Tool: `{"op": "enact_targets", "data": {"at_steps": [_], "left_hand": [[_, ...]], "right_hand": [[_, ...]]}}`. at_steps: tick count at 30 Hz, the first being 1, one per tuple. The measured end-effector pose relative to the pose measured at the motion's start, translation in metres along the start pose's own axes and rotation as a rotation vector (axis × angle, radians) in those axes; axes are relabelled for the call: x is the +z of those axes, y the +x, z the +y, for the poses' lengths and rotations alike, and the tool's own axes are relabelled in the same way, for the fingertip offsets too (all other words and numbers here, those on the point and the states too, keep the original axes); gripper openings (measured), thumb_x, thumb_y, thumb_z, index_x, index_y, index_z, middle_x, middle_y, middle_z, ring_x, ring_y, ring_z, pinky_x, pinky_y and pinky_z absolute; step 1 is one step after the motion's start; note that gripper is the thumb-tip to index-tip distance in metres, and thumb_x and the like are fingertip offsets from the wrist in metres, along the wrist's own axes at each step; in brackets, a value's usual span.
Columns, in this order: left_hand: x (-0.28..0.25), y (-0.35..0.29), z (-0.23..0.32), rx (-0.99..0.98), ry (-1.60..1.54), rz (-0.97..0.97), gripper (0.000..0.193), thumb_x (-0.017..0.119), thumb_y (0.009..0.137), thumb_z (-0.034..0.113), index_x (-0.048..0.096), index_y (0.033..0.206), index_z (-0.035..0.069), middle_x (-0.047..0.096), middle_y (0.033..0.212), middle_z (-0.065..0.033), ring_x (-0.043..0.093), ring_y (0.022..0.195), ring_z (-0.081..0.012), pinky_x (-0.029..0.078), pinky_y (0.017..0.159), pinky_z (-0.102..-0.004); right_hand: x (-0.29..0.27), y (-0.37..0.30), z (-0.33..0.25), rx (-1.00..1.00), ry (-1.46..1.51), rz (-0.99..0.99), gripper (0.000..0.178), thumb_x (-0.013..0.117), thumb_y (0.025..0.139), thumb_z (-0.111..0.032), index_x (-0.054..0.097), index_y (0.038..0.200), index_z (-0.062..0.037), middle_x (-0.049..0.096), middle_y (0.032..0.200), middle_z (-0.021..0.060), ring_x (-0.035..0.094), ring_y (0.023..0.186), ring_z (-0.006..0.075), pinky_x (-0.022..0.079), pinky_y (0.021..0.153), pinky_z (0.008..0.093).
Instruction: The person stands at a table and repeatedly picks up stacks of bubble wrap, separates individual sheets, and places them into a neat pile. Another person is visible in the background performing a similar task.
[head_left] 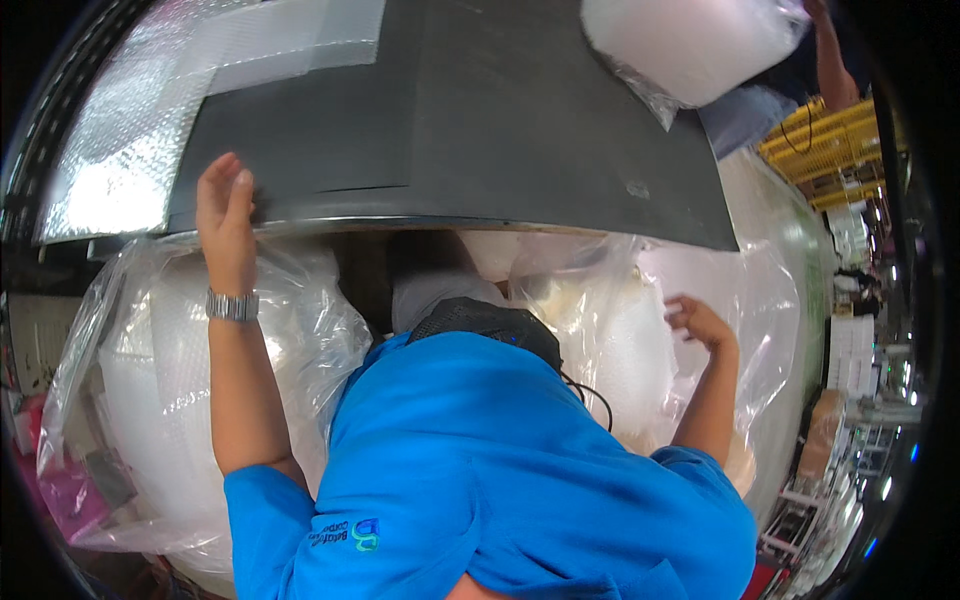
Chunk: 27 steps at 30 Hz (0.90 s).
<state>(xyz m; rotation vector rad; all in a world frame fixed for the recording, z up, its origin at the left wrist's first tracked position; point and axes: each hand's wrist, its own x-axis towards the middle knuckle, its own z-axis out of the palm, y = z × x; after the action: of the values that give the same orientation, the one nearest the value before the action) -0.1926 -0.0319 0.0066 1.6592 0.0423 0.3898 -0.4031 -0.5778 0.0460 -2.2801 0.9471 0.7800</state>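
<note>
Left hand [224,205] raised, fingers spread flat on bench [500,130] edge, gripping nothing; right hand [700,322] loosely curled, empty, near bubble-wrap bag [620,330].

Bright blue short-sleeved shirt [470,470], metal wristwatch [232,305], perhaps a dark pouch [485,322]
</note>
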Motion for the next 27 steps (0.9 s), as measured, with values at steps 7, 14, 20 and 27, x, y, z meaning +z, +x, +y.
{"op": "enact_targets", "data": {"at_steps": [7,14,20,27], "left_hand": [[-0.013,0.049,-0.037,0.219,0.560,0.143,0.030,0.055,0.084,0.021,0.054,0.107,0.002,0.058,0.101,-0.0105,0.055,0.090,-0.0184,0.043,0.077,-0.0308],[0.007,0.040,-0.033,0.390,0.787,0.124,0.016,0.053,0.081,0.018,0.059,0.091,0.007,0.059,0.086,-0.0095,0.059,0.078,-0.0255,0.046,0.068,-0.0346],[0.008,0.039,-0.026,0.365,0.727,0.127,0.012,0.053,0.078,0.016,0.059,0.083,0.006,0.059,0.080,-0.0113,0.056,0.073,-0.0287,0.045,0.065,-0.0375],[0.010,0.038,-0.024,0.335,0.801,0.103,0.011,0.053,0.078,0.017,0.058,0.080,0.007,0.058,0.077,-0.0082,0.055,0.073,-0.0270,0.044,0.064,-0.0373]], "right_hand": [[0.021,0.003,-0.277,-0.992,0.219,-0.377,0.057,0.063,0.078,-0.026,0.040,0.126,-0.0054,0.056,0.103,0.0102,0.054,0.092,0.0166,0.044,0.077,0.0281],[0.096,0.103,-0.484,-0.932,0.246,0.272,0.091,0.061,0.068,-0.059,0.023,0.135,-0.0096,0.039,0.126,0.0263,0.037,0.121,0.0332,0.031,0.097,0.0426],[0.153,0.099,-0.546,-0.771,-0.013,0.528,0.100,0.060,0.063,-0.064,0.017,0.138,-0.0131,0.023,0.135,0.0302,0.015,0.129,0.0423,0.004,0.102,0.0565],[0.150,0.101,-0.548,-0.762,0.007,0.532,0.095,0.068,0.063,-0.047,0.018,0.137,-0.0128,0.030,0.130,0.0287,0.021,0.127,0.0399,0.003,0.102,0.0561]]}}
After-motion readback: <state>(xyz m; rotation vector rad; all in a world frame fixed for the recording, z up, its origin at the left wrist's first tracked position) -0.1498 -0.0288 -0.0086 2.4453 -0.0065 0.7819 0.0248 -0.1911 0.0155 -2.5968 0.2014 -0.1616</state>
